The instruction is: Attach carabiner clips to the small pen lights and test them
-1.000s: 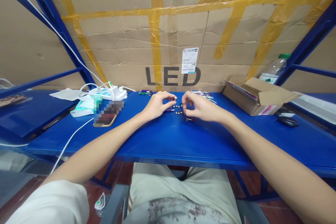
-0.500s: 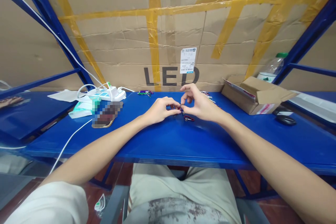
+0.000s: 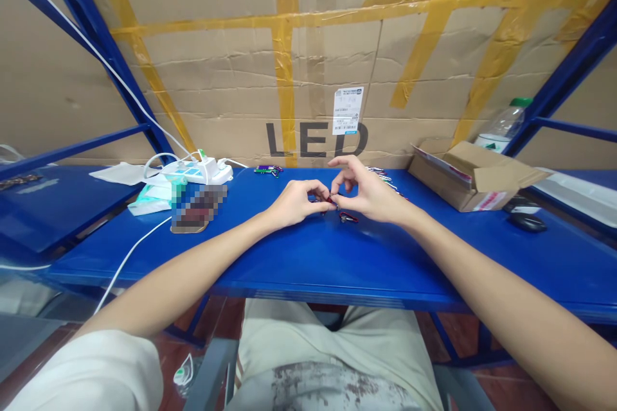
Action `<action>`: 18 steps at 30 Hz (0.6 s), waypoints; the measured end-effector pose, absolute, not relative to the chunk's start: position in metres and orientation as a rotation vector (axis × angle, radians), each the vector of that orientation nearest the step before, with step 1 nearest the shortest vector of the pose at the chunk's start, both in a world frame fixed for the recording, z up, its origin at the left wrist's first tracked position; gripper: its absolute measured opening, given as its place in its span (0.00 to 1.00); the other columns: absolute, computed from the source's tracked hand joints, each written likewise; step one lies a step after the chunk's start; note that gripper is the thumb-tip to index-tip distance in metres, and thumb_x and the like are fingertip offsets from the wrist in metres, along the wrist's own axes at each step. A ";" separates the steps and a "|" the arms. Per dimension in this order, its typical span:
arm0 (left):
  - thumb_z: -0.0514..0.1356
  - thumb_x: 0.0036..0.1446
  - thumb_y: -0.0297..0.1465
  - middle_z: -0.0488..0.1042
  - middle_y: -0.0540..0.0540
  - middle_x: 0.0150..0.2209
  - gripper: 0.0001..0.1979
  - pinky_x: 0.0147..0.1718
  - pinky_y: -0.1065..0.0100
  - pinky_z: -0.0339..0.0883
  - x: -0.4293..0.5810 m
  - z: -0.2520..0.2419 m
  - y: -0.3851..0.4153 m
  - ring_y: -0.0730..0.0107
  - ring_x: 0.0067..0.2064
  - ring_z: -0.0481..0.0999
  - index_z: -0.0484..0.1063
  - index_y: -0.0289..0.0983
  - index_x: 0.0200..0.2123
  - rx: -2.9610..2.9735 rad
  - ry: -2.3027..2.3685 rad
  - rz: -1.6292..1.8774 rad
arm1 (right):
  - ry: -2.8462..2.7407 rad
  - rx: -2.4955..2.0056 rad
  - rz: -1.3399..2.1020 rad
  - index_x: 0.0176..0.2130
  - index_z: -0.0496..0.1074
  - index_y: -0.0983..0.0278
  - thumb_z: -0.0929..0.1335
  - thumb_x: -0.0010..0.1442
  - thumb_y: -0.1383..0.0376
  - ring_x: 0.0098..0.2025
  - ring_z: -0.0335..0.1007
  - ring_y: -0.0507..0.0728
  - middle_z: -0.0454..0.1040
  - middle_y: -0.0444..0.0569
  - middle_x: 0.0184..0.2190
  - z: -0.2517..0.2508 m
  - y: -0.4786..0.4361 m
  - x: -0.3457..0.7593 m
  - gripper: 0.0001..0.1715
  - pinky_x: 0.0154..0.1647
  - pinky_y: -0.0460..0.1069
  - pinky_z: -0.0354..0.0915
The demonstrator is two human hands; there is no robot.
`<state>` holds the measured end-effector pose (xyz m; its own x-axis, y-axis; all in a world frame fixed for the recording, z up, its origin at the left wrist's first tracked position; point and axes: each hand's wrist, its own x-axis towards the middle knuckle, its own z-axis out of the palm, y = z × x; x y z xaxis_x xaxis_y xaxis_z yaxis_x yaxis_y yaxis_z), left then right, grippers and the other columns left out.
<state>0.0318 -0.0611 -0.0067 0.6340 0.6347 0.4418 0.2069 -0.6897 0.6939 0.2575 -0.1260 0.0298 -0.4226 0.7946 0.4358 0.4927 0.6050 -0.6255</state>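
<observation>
Head view: a small dark-red piece [image 3: 330, 200] is pinched between the thumb and fingers of the left hand [image 3: 297, 203], just above the tabletop [image 3: 318, 260]. The right hand [image 3: 361, 191] is brought to it from 3 o'clock, thumb and forefinger curled at the piece; whether it is gripped there or merely touched cannot be told. Fine detail is hidden by the fingers.

Positions, from the fingertips: a red clip [image 3: 348, 218] is laid at 4 o'clock, near the right thumb; a green-and-purple cluster [image 3: 268, 171] at 10 o'clock; a row of clips [image 3: 383, 175] at 2 o'clock, partly covered by the right hand.

Risks (judged): the piece could be lost through a slipped pinch, since little surface is offered to the fingertips. The red clip could be knocked aside if the right hand is lowered carelessly.
</observation>
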 end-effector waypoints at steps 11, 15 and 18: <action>0.74 0.58 0.42 0.85 0.46 0.38 0.15 0.44 0.64 0.74 0.031 -0.004 -0.060 0.62 0.40 0.82 0.82 0.36 0.38 2.270 0.647 0.929 | -2.099 -0.979 0.533 0.66 0.60 0.58 0.72 0.65 0.61 0.36 0.71 0.57 0.80 0.46 0.40 0.027 -0.123 0.257 0.34 0.40 0.54 0.66; 0.75 0.57 0.42 0.85 0.47 0.37 0.15 0.43 0.65 0.73 0.031 -0.003 -0.060 0.63 0.39 0.82 0.81 0.37 0.37 2.278 0.643 0.933 | -2.111 -0.972 0.502 0.65 0.61 0.57 0.72 0.66 0.61 0.37 0.70 0.57 0.80 0.45 0.40 0.027 -0.122 0.257 0.33 0.40 0.53 0.65; 0.76 0.57 0.41 0.85 0.47 0.38 0.14 0.44 0.65 0.72 0.031 -0.002 -0.059 0.63 0.40 0.82 0.81 0.37 0.37 2.287 0.644 0.954 | -2.114 -0.955 0.502 0.65 0.61 0.58 0.72 0.66 0.62 0.38 0.71 0.57 0.81 0.46 0.42 0.027 -0.121 0.259 0.33 0.41 0.53 0.65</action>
<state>0.0314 -0.0591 -0.0024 0.6288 0.6171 0.4730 0.2079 -0.7196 0.6625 0.2589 -0.1214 0.0270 -0.4410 0.7630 0.4726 0.4691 0.6449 -0.6034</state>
